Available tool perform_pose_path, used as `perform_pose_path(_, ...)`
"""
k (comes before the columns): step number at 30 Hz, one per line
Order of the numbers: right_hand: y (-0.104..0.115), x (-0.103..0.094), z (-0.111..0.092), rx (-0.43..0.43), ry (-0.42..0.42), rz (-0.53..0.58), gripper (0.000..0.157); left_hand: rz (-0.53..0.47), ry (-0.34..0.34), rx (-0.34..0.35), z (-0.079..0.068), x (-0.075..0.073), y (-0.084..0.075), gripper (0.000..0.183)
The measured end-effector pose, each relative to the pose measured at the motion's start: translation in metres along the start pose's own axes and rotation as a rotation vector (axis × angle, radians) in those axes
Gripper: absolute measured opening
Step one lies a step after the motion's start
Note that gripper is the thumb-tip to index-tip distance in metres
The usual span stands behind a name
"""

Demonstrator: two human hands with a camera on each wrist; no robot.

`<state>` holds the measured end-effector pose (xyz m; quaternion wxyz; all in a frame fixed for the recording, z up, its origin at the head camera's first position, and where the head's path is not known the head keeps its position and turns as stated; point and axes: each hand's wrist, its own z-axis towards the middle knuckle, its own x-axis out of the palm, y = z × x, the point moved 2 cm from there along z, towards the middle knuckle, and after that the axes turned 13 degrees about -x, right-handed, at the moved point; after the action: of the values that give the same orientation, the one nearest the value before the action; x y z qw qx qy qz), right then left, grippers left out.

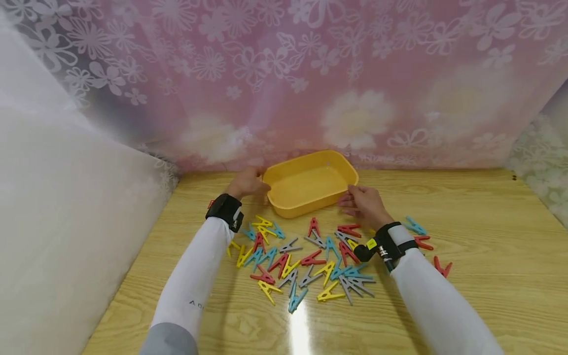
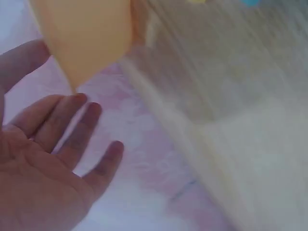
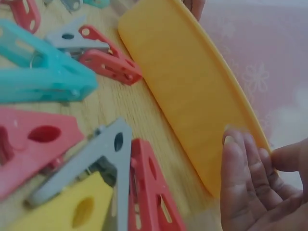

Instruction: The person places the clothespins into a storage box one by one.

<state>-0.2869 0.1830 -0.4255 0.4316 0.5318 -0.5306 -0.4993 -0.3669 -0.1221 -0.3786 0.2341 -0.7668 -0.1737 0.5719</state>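
Observation:
A yellow plastic basin is at the back of the table, tilted slightly in the head view, its inside bare. My left hand holds its left end, thumb and fingertips at the rim; the left wrist view is blurred, with the outer fingers spread free of the basin. At the near right corner my right hand pinches the rim, thumb on the edge and fingers along the outer wall. Several red, yellow, blue and grey clothespins lie scattered in front of the basin.
A wooden table carries everything. Flowered pink cloth hangs right behind the basin, and a white wall stands to the left. A few clothespins, among them a red clothespin, lie right of the right forearm.

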Motion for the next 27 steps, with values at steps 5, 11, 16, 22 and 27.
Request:
perform_pose_path(5, 0.000, -0.003, 0.005, 0.009, -0.011, -0.024, 0.043, 0.322, -0.199, 0.001, -0.009, 0.004, -0.017, 0.024)
perform_pose_path(11, 0.000, -0.004, 0.011, 0.007, 0.036, -0.011, 0.049, 0.360, -0.316, -0.035, -0.012, 0.013, -0.014, 0.021)
perform_pose_path(16, 0.003, -0.006, 0.018, 0.015, 0.049, -0.017, 0.050, 0.347, -0.259, -0.027, -0.016, 0.017, -0.009, 0.021)
perform_pose_path(22, 0.010, -0.012, 0.030, -0.046, 0.052, -0.083, 0.047, 0.430, -0.168, 0.012, -0.026, 0.015, -0.024, 0.022)
perform_pose_path(27, 0.017, -0.021, 0.042, -0.068, 0.086, -0.152, 0.048, 0.460, -0.083, -0.030, -0.036, 0.017, -0.037, 0.025)
